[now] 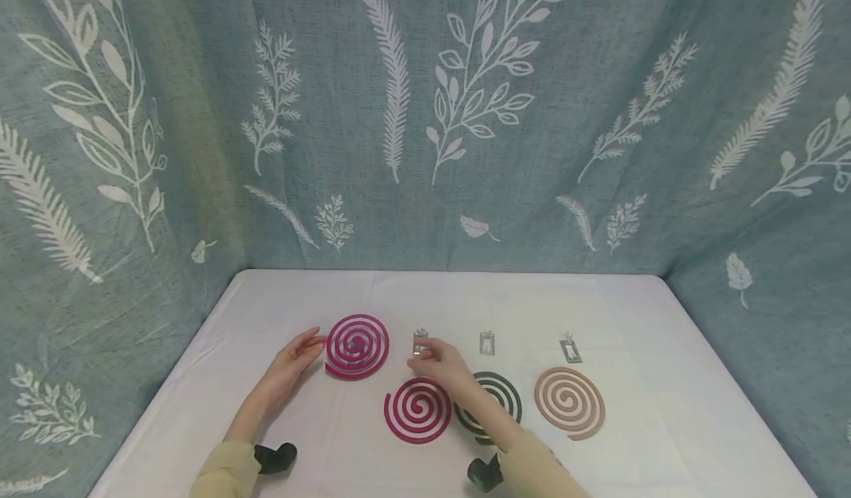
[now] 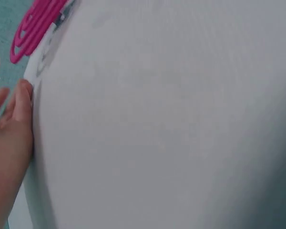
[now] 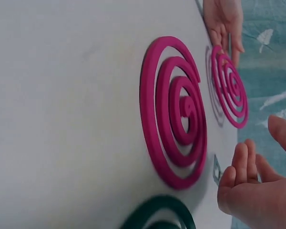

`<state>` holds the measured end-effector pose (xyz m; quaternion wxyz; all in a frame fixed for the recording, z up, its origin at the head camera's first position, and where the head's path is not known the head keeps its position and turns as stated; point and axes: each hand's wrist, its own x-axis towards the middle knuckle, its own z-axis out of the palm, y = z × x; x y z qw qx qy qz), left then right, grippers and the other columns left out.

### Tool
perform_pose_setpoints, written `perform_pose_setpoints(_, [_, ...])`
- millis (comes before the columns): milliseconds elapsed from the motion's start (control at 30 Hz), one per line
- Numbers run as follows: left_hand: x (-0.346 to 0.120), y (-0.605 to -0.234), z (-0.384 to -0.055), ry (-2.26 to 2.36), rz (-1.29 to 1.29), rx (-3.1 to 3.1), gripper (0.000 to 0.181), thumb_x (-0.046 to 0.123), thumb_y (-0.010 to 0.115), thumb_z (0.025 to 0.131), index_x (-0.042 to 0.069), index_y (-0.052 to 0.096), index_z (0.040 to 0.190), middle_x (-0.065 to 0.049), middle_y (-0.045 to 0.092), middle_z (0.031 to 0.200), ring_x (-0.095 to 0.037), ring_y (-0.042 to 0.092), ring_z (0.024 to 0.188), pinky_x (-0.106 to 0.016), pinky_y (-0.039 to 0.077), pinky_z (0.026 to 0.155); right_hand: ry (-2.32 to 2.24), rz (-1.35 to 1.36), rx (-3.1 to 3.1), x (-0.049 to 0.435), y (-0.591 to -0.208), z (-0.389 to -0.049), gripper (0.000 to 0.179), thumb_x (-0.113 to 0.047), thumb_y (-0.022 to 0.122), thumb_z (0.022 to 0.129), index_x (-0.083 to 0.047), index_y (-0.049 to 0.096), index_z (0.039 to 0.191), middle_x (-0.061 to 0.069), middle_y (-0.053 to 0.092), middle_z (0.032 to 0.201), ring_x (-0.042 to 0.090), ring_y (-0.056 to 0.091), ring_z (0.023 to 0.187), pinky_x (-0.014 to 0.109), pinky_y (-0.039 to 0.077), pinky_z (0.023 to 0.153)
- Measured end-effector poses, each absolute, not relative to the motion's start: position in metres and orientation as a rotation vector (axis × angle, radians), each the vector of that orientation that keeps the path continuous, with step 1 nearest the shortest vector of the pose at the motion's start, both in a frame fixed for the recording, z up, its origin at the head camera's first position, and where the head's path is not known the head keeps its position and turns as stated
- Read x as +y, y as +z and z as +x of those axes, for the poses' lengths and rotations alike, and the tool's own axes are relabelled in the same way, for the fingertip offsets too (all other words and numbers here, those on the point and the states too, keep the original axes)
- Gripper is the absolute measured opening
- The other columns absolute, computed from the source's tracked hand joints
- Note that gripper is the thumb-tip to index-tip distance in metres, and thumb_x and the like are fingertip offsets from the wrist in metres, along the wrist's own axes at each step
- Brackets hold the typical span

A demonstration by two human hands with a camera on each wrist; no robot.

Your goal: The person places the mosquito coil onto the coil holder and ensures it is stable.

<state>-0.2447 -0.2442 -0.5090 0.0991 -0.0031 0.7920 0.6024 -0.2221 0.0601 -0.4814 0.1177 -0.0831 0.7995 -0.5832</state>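
At the back left, a magenta mosquito coil (image 1: 357,344) sits raised above the white table on a metal stand (image 2: 60,18), mostly hidden beneath it. My left hand (image 1: 292,361) is at its left edge, fingers extended and fingertips right at the rim. To the right, my right hand (image 1: 444,369) hovers with loosely bent fingers and nothing between them. Its fingertips overlap a small metal coil stand (image 1: 419,335) in the head view. Below that hand, a second magenta mosquito coil (image 1: 418,407) lies flat on the table.
A dark green coil (image 1: 515,394), partly behind my right forearm, and a tan coil (image 1: 567,400) lie rightward in the same row. Behind them stand two more metal stands (image 1: 487,343), (image 1: 570,349). A patterned curtain (image 1: 412,224) borders the white table (image 1: 638,313).
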Motion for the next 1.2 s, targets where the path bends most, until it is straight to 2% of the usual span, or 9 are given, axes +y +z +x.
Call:
perform_pose_setpoints(100, [-0.242,-0.505,-0.243,1.823,-0.043,2.312,0.064,0.026,0.046,0.1,0.0,0.015,0.15,-0.025,0.03,0.149,-0.002,0.045,0.123,-0.026,0.033,0.11,-1.699,-0.251,2.334,0.07,-0.48,-0.22,0.056,-0.026,0.066,0.087,-0.005,0.048,0.136,0.01,0.063,0.105,0.017,0.06,0.094,0.04,0.051,0.087])
perform_pose_setpoints(200, [-0.241,-0.501,-0.24,1.869,-0.08,2.302,0.065,0.025,0.047,0.1,0.001,0.013,0.15,-0.024,0.028,0.15,0.014,0.042,0.106,-0.008,0.038,0.098,-1.686,-0.253,2.349,0.08,-0.479,-0.218,0.056,-0.028,0.066,0.088,-0.004,0.048,0.136,0.01,0.064,0.106,0.02,0.062,0.099,0.043,0.049,0.091])
perform_pose_setpoints(267, [-0.24,-0.497,-0.239,1.885,-0.104,2.331,0.065,0.025,0.048,0.1,0.002,0.013,0.151,-0.023,0.027,0.151,0.008,0.044,0.113,-0.007,0.038,0.096,-1.669,-0.257,2.367,0.087,-0.478,-0.217,0.056,-0.028,0.065,0.088,-0.003,0.048,0.136,0.011,0.065,0.108,0.023,0.062,0.102,0.045,0.049,0.092])
perform_pose_setpoints(333, [-0.24,-0.493,-0.238,1.892,-0.111,2.388,0.066,0.025,0.048,0.099,0.001,0.013,0.15,-0.023,0.026,0.151,-0.009,0.041,0.128,-0.019,0.037,0.105,-1.648,-0.252,2.384,0.094,-0.477,-0.216,0.056,-0.029,0.065,0.088,-0.003,0.048,0.135,0.011,0.065,0.109,0.025,0.062,0.104,0.046,0.049,0.092])
perform_pose_setpoints(400, [-0.24,-0.489,-0.238,1.881,-0.125,2.461,0.066,0.025,0.05,0.099,0.002,0.015,0.15,-0.022,0.027,0.151,-0.026,0.03,0.138,-0.034,0.031,0.113,-1.625,-0.242,2.391,0.101,-0.477,-0.215,0.057,-0.03,0.065,0.088,-0.003,0.048,0.136,0.011,0.065,0.111,0.027,0.061,0.107,0.046,0.049,0.093])
perform_pose_setpoints(467, [-0.24,-0.484,-0.239,1.866,-0.114,2.528,0.066,0.025,0.05,0.099,0.002,0.016,0.15,-0.023,0.026,0.152,-0.034,0.022,0.142,-0.046,0.024,0.115,-1.606,-0.241,2.4,0.107,-0.477,-0.214,0.058,-0.032,0.065,0.088,-0.004,0.048,0.136,0.011,0.064,0.113,0.028,0.06,0.109,0.047,0.049,0.094])
perform_pose_setpoints(600, [-0.236,-0.474,-0.242,1.841,-0.057,2.621,0.062,0.024,0.051,0.098,0.002,0.022,0.149,-0.022,0.029,0.151,-0.036,0.022,0.142,-0.048,0.024,0.115,-1.585,-0.249,2.404,0.117,-0.476,-0.212,0.059,-0.032,0.065,0.088,-0.003,0.047,0.136,0.011,0.064,0.115,0.029,0.06,0.111,0.046,0.049,0.094])
perform_pose_setpoints(900, [-0.212,-0.452,-0.245,1.796,0.293,2.681,0.055,0.014,0.057,0.094,-0.001,0.034,0.142,-0.025,0.036,0.145,-0.04,0.028,0.137,-0.054,0.024,0.113,-1.551,-0.214,2.447,0.137,-0.468,-0.207,0.058,-0.03,0.066,0.088,-0.003,0.048,0.136,0.008,0.064,0.114,0.028,0.061,0.109,0.046,0.049,0.093])
perform_pose_setpoints(1200, [-0.191,-0.44,-0.245,1.548,0.647,2.759,0.051,0.009,0.064,0.089,-0.003,0.045,0.135,-0.024,0.049,0.135,-0.041,0.041,0.129,-0.058,0.036,0.104,-1.427,-0.305,2.499,0.148,-0.469,-0.199,0.058,-0.027,0.068,0.086,-0.002,0.048,0.135,0.012,0.064,0.117,0.032,0.059,0.112,0.045,0.051,0.091])
